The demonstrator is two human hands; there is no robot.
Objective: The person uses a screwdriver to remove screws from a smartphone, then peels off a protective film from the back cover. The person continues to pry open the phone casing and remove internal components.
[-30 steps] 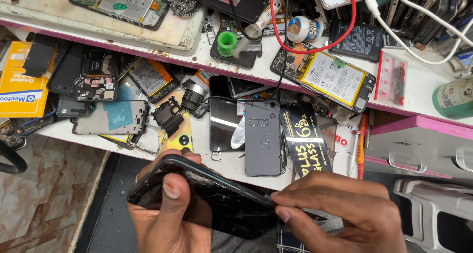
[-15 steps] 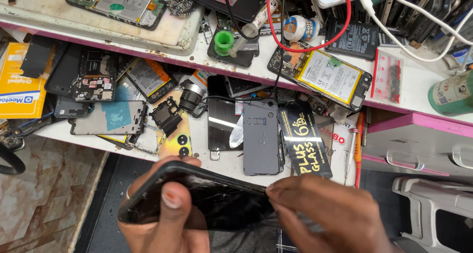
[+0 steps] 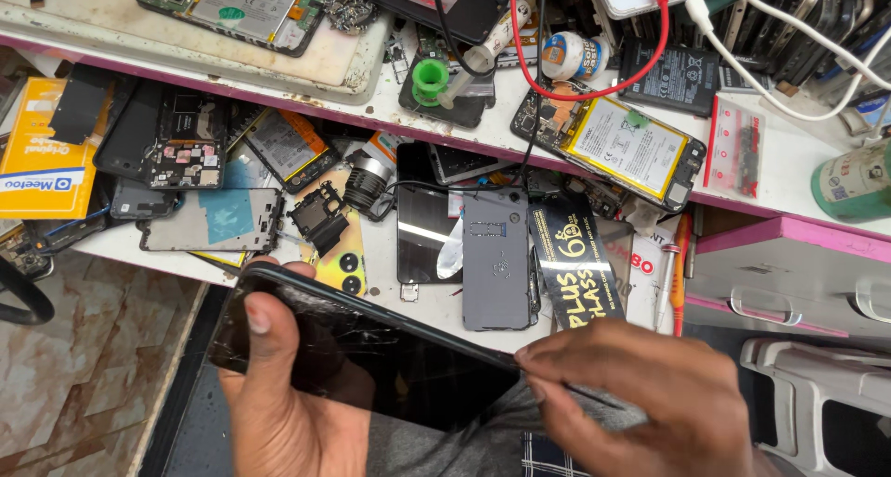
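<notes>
- Black phone (image 3: 371, 347) with cracked glass, held tilted, long edge running from ten o'clock down to four o'clock, low in view.
- Screen dark.

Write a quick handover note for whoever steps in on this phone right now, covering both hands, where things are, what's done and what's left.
Left hand: holds the black phone from below, thumb on its cracked glass.
Right hand: fingertips pinched at the phone's upper edge; whether they hold a tool cannot be told.
Phone: tilted, above the lap, in front of the cluttered workbench.
Done: the screen looks slightly lifted along that edge.
Left: the screen is not yet off.
</notes>
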